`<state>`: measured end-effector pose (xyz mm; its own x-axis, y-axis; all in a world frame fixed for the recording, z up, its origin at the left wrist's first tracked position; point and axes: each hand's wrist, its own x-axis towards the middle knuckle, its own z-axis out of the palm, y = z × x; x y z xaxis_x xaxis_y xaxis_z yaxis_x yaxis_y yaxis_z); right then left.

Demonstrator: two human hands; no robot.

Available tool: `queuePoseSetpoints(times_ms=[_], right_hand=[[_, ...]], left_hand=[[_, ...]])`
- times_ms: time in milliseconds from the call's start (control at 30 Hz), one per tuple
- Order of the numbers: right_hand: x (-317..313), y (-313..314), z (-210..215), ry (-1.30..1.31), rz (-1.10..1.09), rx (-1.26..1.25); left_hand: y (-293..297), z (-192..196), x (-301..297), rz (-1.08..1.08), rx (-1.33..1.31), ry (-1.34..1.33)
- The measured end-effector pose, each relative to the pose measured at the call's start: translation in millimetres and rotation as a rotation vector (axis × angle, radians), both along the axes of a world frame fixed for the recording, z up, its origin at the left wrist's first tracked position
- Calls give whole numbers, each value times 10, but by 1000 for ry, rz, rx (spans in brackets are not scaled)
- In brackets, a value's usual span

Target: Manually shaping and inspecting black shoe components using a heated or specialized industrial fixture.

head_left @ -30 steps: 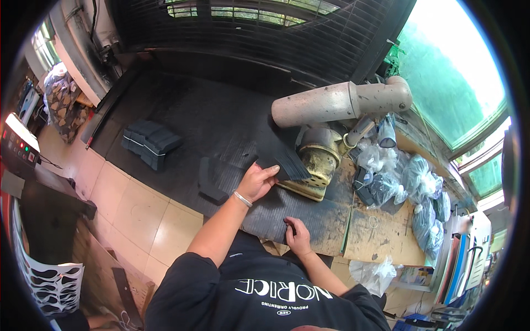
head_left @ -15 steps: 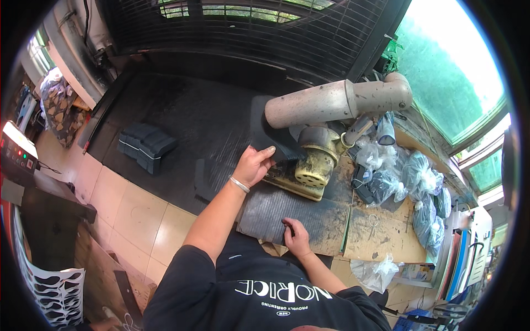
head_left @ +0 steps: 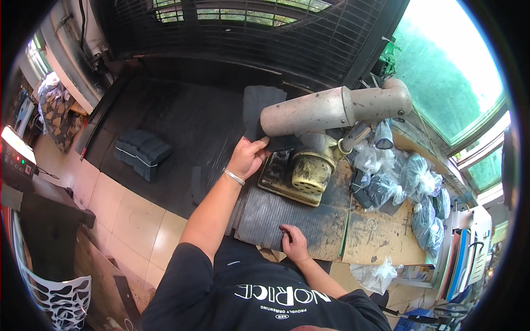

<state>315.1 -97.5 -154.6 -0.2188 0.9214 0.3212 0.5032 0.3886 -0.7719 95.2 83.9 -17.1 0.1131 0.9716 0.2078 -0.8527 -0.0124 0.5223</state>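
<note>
My left hand (head_left: 247, 158) pinches a black flat piece (head_left: 284, 142) by its edge, beside a yellowish machine (head_left: 312, 171) with a round, dust-blackened housing on a flat base. Part of that piece runs behind the thick grey pipe (head_left: 303, 112) above the machine, so its full shape is hidden. Nearer my body, my right hand (head_left: 295, 243) rests with curled fingers at the ribbed dark board (head_left: 259, 218). Whatever its fingers may hold is hidden.
A strapped stack of black pieces (head_left: 143, 151) lies on the dark table at left. Clear plastic bags (head_left: 417, 171) with dark contents crowd the right side by the window. A dark grille (head_left: 237, 38) stands behind the table. A control box with lights (head_left: 19, 157) is at far left.
My left hand has shifted slightly left with the black piece, which now sits differently beside the machine. The right hand has barely moved.
</note>
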Motion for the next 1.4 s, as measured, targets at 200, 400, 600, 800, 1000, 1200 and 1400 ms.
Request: queuePoseSetpoints(times_ms=[200, 400, 600, 800, 1000, 1200, 1400], right_hand=[[0, 12, -14, -2, -2, 13], [6, 4, -20, -13, 3, 18], [-5, 7, -16, 1, 7, 37], [-4, -8, -4, -9, 11, 33], [-12, -23, -20, -7, 9, 23], [1, -24, -26, -2, 5, 16], [12, -22, -30, -9, 4, 13]], left_hand=[[-63, -166, -58, -85, 7, 84], [-232, -288, 9, -59, -43, 54], [-393, -361, -4, -58, -77, 69], [-563, -335, 18, -53, -120, 76], [-667, -438, -30, -97, -104, 96], [-752, -436, -14, -74, -124, 90], [-668, -353, -43, -48, -114, 105]])
